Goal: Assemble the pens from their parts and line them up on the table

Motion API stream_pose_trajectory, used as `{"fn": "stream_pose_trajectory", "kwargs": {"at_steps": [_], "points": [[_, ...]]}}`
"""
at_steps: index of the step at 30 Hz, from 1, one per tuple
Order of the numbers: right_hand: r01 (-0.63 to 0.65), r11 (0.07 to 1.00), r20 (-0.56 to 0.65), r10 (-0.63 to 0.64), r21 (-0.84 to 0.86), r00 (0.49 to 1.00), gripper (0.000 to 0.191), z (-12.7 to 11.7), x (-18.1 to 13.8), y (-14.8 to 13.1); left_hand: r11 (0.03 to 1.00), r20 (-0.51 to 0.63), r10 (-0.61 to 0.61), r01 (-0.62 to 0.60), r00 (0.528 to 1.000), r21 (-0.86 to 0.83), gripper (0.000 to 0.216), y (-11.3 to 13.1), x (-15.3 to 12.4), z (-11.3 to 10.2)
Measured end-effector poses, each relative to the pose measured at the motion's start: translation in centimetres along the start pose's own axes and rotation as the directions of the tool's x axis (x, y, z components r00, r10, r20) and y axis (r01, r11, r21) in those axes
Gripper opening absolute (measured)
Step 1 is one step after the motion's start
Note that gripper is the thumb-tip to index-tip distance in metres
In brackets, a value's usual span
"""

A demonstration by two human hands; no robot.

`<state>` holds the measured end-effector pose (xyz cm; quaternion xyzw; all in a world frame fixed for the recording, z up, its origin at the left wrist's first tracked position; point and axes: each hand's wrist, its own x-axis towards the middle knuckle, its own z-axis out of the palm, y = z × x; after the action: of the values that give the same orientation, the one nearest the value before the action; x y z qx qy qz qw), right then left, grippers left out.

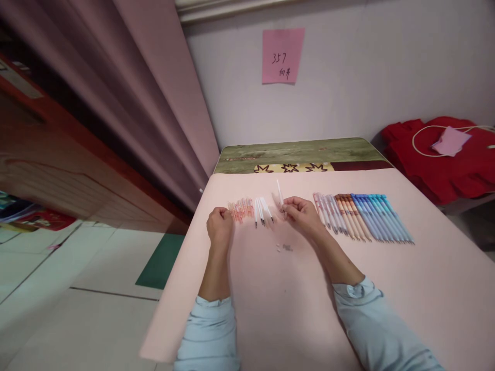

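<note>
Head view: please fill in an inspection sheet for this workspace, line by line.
Surface: pink table, with a patterned cloth at the far end.
Job's things: white refill in the fingers; loose refills; clear parts; row of pens sorted by colour.
Clutter: small bits between the forearms, too small to identify.
Hands: right hand pinches the white refill, which points up and away; left hand is curled at the edge of the clear parts, grip not visible.
Cables: cream cord looped on the red cloth; none on the table.
Surroundings: pink note on the wall, curtain, green mat on the floor.
</note>
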<state>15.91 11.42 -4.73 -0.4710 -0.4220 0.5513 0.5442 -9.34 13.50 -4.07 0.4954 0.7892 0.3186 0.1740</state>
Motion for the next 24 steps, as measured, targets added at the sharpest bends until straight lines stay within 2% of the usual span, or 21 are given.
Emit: {"fn": "stream_pose_trajectory", "kwargs": {"at_steps": [5, 8, 11, 14, 18, 21, 24], "points": [[-0.043, 0.994, 0.011, 0.042, 0.097, 0.999, 0.028, -0.2, -0.1, -0.6, 1.0, 0.001, -0.009, 0.009, 1.0, 0.011, 0.008, 0.0, 0.0, 0.0], [-0.048, 0.992, -0.022, 0.051, 0.113, 0.998, 0.028, -0.2, -0.2, -1.2, 0.999, 0.031, -0.042, 0.043, 0.999, -0.017, 0.014, 0.3, -0.3, 0.0], [-0.043, 0.991, -0.037, 0.048, 0.127, 0.998, 0.029, -0.1, -0.3, -1.5, 0.999, 0.035, -0.031, 0.03, 0.999, 0.032, 0.026, 0.9, -0.8, 0.0], [-0.046, 0.989, -0.039, 0.052, 0.138, 0.998, 0.029, 0.0, -0.3, -1.5, 0.996, 0.041, -0.018, 0.014, 0.999, 0.092, 0.029, 1.5, -1.3, -0.1], [-0.051, 0.988, -0.033, 0.056, 0.143, 0.998, 0.028, 0.0, -0.3, -1.5, 0.996, 0.054, -0.029, 0.024, 0.998, 0.087, 0.031, 1.8, -1.4, -0.3], [-0.05, 0.988, -0.029, 0.055, 0.148, 0.998, 0.026, -0.1, -0.3, -1.6, 0.996, 0.109, 0.048, -0.057, 0.993, 0.074, 0.048, 1.6, -1.2, -0.7], [-0.068, 0.98, -0.009, 0.07, 0.187, 0.997, 0.024, -0.4, -0.2, -1.6, 0.985, 0.243, 0.133, -0.154, 0.961, 0.073, 0.074, 1.2, -0.9, -1.3]]}}
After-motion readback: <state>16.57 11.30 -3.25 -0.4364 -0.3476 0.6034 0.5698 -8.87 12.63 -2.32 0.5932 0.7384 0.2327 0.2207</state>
